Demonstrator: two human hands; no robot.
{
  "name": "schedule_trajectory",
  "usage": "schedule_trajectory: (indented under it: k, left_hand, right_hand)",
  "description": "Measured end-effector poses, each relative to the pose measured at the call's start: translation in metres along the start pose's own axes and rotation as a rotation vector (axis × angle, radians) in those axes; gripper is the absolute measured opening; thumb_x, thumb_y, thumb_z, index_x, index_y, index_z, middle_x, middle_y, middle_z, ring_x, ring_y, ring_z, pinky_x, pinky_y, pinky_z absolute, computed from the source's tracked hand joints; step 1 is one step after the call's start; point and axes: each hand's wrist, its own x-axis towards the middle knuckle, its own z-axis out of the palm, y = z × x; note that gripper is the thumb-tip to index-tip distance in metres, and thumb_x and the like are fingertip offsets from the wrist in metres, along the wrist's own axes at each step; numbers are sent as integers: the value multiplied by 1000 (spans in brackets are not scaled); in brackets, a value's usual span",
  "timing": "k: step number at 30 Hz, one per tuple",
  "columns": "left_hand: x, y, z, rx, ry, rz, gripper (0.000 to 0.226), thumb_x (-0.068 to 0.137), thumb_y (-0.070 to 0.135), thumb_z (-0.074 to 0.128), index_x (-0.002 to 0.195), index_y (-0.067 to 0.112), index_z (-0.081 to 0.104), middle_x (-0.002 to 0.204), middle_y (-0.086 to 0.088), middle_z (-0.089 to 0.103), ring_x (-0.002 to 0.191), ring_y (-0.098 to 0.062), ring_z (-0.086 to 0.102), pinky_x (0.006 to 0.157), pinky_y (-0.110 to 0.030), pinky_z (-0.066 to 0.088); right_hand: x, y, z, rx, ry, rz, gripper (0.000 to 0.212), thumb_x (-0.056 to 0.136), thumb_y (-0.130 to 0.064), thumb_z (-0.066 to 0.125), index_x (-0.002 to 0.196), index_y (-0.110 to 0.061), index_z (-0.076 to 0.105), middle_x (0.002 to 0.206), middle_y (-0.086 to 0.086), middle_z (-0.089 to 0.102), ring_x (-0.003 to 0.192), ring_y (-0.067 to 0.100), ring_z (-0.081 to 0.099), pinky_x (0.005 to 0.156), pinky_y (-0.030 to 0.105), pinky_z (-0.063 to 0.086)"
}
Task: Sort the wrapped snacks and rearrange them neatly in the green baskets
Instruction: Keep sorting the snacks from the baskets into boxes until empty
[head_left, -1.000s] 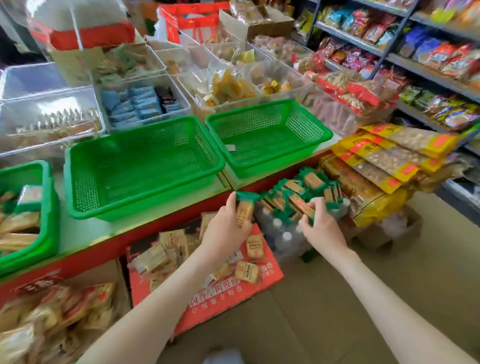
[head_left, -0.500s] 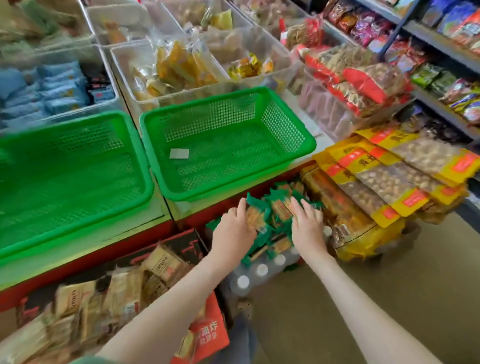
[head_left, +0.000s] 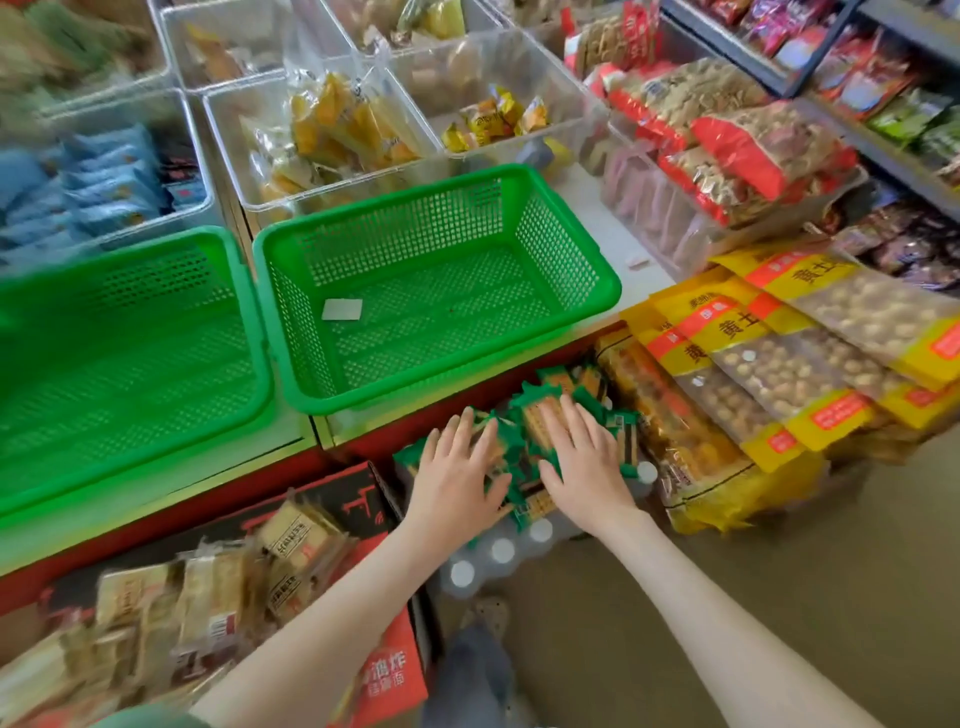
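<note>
Left grip (head_left: 457, 475) and right grip (head_left: 587, 467) lie flat, fingers spread, side by side on a pile of green-wrapped snacks (head_left: 519, 415) below the near edge of the surface (head_left: 582, 202). Two green baskets stand on it: the right basket (head_left: 608, 291) holds one white slip (head_left: 341, 309), and the left basket (head_left: 156, 452) is just beside it. Farther off, clear bins (head_left: 234, 135) hold yellow packets (head_left: 343, 124) and blue packets (head_left: 109, 176).
</note>
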Motion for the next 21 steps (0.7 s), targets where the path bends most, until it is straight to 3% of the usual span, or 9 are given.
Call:
schedule_trajectory:
  k: [5,8,12,14,17,21]
  left_hand:
    - [-53,9,-21,-27,115,-72,62,90,43,55,143,12,45,145,-20,43,132,-37,44,109,-49,32]
    - [-98,4,-39,-39,202,-147,57,86,35,66,135,8,53,138,-21,50,125,-37,51,104,-47,39]
    - [-159,-22,-68,-50,319,-259,49,84,33,50,121,5,63,123,-20,62,108,-36,63,89,-44,51]
    - [-189,-43,-82,-93,390,-340,48,86,30,48,124,4,61,125,-20,61,110,-36,61,91,-45,51]
    - [-237,-77,-97,-70,484,-447,48,83,18,63,128,1,57,128,-21,59,117,-38,57,97,-46,46]
    - [-306,-131,-110,-48,546,-542,46,82,17,61,125,1,58,124,-21,60,115,-36,57,98,-45,46]
  right_hand:
    - [-27,-34,-17,61,77,-51,64,100,-27,40,154,-16,8,161,6,7,146,25,8,117,40,11]
    - [-47,-72,-21,139,113,-150,59,96,-22,48,150,-10,26,155,11,26,141,30,23,115,44,20]
    - [-67,-138,-18,244,227,-388,47,86,-14,57,131,-1,52,129,16,55,119,35,49,103,47,39]
    - [-78,-178,-18,273,239,-496,44,86,-13,59,128,-2,54,125,13,57,116,31,48,101,42,39]
    - [-93,-237,-12,281,221,-619,43,86,-12,61,128,-5,55,124,10,56,115,27,46,99,41,40]
    - [-108,-320,5,259,191,-748,41,86,-9,60,127,-5,55,121,9,57,112,28,48,99,42,42]
